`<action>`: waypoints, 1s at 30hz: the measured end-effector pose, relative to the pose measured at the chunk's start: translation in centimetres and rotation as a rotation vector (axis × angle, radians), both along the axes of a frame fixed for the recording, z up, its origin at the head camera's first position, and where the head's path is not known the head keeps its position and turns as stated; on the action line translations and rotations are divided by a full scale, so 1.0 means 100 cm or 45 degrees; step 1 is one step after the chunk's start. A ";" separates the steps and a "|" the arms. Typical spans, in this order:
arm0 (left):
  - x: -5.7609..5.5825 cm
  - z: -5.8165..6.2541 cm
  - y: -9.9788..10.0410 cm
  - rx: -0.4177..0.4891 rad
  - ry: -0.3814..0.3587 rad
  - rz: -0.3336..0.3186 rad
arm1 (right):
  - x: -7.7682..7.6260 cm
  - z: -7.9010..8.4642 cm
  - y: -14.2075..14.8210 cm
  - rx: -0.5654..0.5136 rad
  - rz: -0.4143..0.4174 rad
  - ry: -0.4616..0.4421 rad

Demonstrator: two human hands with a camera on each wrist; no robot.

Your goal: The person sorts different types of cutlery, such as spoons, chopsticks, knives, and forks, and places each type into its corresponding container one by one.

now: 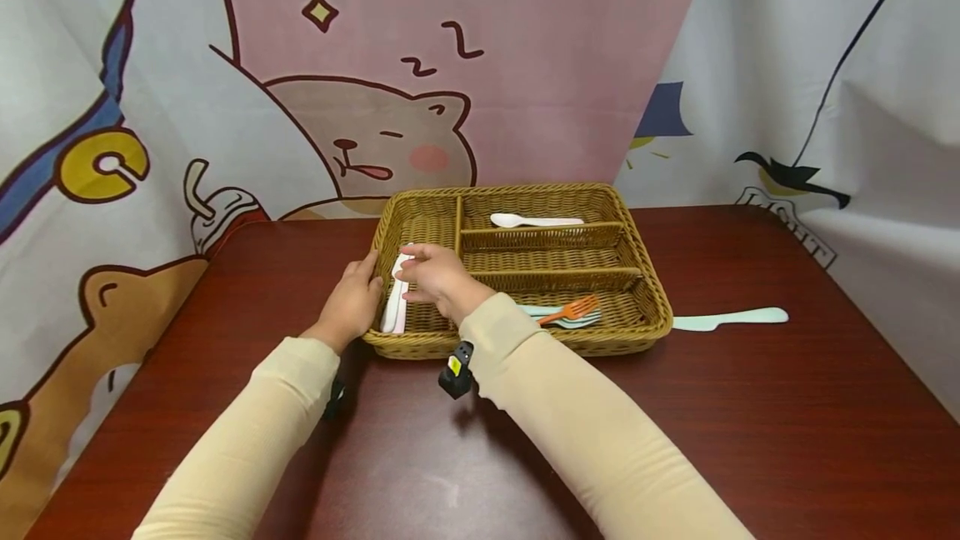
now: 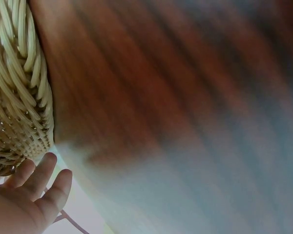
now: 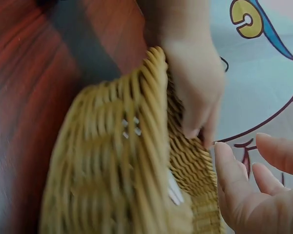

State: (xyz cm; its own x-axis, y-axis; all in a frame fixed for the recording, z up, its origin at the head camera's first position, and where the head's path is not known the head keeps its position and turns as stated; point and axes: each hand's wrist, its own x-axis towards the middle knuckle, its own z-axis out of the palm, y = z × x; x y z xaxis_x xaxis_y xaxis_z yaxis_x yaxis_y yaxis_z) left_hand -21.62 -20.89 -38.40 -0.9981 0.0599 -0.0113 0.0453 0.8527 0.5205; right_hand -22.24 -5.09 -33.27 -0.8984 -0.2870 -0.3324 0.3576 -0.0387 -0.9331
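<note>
A wicker basket [image 1: 651,307] with several compartments stands on the table. My left hand [image 1: 348,307] rests at its left rim; in the left wrist view the fingers [image 2: 36,180] spread beside the woven side. The right hand [image 1: 438,277] hovers over the left compartment, fingers loosely bent and apart, and nothing shows between them in the right wrist view. Below it lie a white utensil [image 1: 391,311] and a pale pink utensil [image 1: 401,319] side by side, their far ends partly covered by the fingers.
A white spoon [image 1: 510,221] lies in the back right compartment. An orange fork [image 1: 577,308] rests on pale green forks [image 1: 583,323] in the front one. To the basket's right, a pale green knife [image 1: 738,318] lies on the table [image 1: 750,423]. Printed curtains [image 1: 562,65] hang behind.
</note>
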 end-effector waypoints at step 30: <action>0.002 0.000 -0.001 0.000 -0.001 0.000 | 0.000 0.068 0.118 0.637 0.157 0.901</action>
State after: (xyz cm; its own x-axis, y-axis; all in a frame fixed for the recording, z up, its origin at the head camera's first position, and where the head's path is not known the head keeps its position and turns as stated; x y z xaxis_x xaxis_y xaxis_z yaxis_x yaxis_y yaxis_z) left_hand -21.40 -20.99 -38.39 -0.9981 0.0602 -0.0124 0.0449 0.8528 0.5202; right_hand -22.20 6.71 -26.45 -0.9135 -0.3654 0.1787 -0.3374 0.4353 -0.8347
